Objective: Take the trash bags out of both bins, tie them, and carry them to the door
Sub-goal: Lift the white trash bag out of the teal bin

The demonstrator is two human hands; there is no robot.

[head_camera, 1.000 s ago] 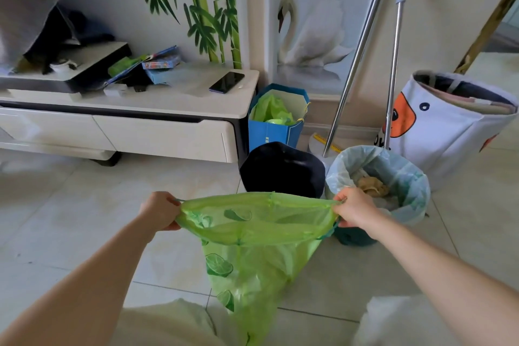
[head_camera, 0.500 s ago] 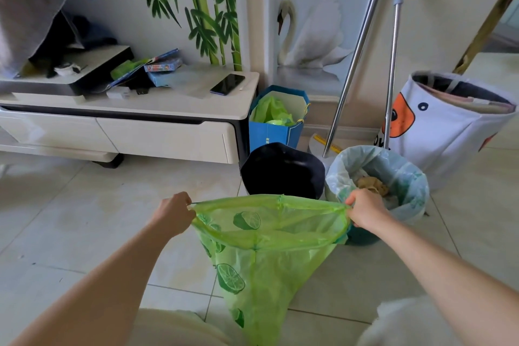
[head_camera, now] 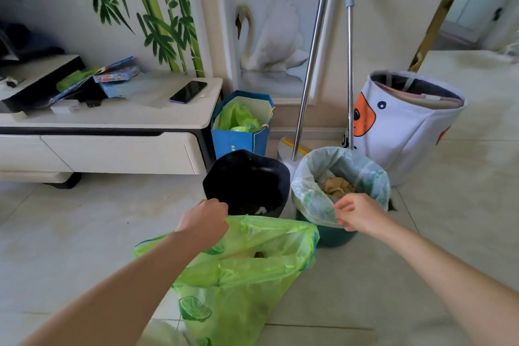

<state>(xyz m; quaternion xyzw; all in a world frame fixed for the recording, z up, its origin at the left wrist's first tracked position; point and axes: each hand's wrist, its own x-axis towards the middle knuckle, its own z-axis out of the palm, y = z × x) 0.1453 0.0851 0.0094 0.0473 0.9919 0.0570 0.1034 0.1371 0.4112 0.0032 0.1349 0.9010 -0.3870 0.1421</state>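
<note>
The left hand [head_camera: 206, 218] grips the rim of the lime-printed green plastic trash bag [head_camera: 247, 267], out of the empty black bin [head_camera: 247, 180] and untied. The right hand [head_camera: 358, 213], fingers loosely curled, touches the pale liner [head_camera: 311, 196] of the teal bin [head_camera: 334, 236]. Tying likely comes next.

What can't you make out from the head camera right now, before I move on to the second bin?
- Black bin: inside too dark to read.
- Green bag: bottom cut off by the frame's lower edge; contents mostly hidden by its folds.
- Right hand: fingertips at the pale bag; whether they pinch it is unclear.
- The door: not identifiable.
</note>
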